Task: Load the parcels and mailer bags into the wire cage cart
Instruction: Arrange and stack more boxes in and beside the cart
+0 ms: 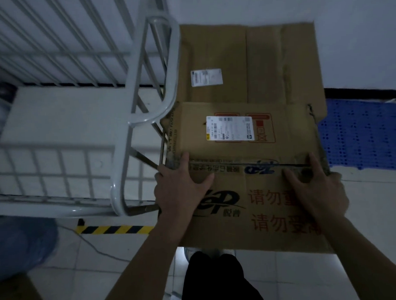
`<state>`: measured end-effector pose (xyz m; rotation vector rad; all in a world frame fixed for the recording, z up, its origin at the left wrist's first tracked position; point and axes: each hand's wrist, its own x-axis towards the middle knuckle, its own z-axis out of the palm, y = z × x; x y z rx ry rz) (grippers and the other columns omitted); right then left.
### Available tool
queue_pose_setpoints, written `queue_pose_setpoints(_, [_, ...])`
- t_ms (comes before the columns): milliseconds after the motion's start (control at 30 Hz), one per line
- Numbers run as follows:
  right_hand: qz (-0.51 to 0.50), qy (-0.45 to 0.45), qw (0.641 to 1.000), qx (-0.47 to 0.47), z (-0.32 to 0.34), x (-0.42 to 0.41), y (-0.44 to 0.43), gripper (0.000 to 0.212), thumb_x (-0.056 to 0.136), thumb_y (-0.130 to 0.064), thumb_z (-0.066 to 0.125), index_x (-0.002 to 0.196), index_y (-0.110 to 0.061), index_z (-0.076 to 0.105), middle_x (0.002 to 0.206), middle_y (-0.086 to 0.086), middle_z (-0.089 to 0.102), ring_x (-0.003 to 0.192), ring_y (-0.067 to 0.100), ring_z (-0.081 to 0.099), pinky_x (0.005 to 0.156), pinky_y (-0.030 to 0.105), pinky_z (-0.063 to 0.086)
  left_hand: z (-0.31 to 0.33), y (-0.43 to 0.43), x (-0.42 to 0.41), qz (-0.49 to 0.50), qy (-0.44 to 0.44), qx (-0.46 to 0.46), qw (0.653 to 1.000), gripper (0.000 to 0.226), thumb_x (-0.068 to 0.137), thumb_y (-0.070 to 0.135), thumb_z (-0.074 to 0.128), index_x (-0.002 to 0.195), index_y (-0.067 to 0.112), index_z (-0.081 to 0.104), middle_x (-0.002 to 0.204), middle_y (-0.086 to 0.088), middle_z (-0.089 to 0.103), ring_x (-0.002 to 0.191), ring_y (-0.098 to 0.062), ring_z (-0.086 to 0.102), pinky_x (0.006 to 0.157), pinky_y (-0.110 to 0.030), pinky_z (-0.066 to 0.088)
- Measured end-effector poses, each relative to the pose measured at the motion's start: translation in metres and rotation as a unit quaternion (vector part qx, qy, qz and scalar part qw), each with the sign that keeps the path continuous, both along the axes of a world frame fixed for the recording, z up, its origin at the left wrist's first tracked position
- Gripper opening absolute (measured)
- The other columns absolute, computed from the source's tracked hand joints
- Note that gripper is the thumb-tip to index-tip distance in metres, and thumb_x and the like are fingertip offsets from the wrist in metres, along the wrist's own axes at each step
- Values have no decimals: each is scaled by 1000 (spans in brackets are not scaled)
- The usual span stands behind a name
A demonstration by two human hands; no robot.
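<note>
A large brown cardboard parcel [250, 206] with red Chinese print and a white shipping label sits low in front of me. My left hand [180, 186] presses on its top left edge, and my right hand [315, 186] grips its top right edge. Behind it leans a taller flattened-looking brown box [245, 63] with a small white label. The grey wire cage cart [133, 120] stands to the left, its rounded tube frame touching the parcel's left corner. The cart's floor looks white and bare.
A blue perforated plastic pallet [362, 133] lies to the right. Yellow-black hazard tape [114, 229] and a thin cable cross the tiled floor. A blue object fills the lower left. White wall stands behind. My dark trouser leg is below the parcel.
</note>
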<state>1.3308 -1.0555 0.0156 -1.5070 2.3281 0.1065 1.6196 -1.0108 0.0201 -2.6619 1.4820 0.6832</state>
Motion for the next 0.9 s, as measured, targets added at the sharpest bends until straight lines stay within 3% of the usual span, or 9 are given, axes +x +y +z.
queue_pose_setpoints(133, [-5,13,1000,12,59,-19,-3,88,72,-95,27,147,-48,22,126,20,45,104,43,58,84,50,53,64,-3,-11,-13,-16,-28,999,90,72,90,44,148,43,28,125,-18,44,113,-37,50,86,-41,48])
queue_pose_setpoints(233, [15,22,999,30,99,-31,-4,75,79,-89,30,140,-46,29,126,20,50,101,41,59,78,46,50,106,-6,-16,-27,-21,4,999,85,75,88,39,146,42,33,125,-19,47,112,-38,54,86,-40,48])
queue_pose_setpoints(333, [7,31,999,39,133,-43,1,75,79,-89,26,143,-49,24,127,20,48,106,41,57,83,48,53,139,-2,-27,-28,-4,13,1000,83,75,86,40,145,42,33,127,-19,46,115,-38,52,89,-40,47])
queue_pose_setpoints(700, [42,4,996,-84,254,-37,-10,78,83,-86,22,150,-46,19,149,21,35,125,45,47,90,55,48,259,7,-30,-4,-58,-122,991,81,78,83,44,144,36,38,120,-20,49,106,-37,54,78,-37,44])
queue_pose_setpoints(900, [64,-25,991,-114,288,-14,-15,78,87,-83,29,152,-40,26,143,22,39,122,44,49,85,48,49,298,10,-6,12,-87,-128,988,80,76,86,41,141,39,39,123,-19,50,108,-36,56,78,-37,45])
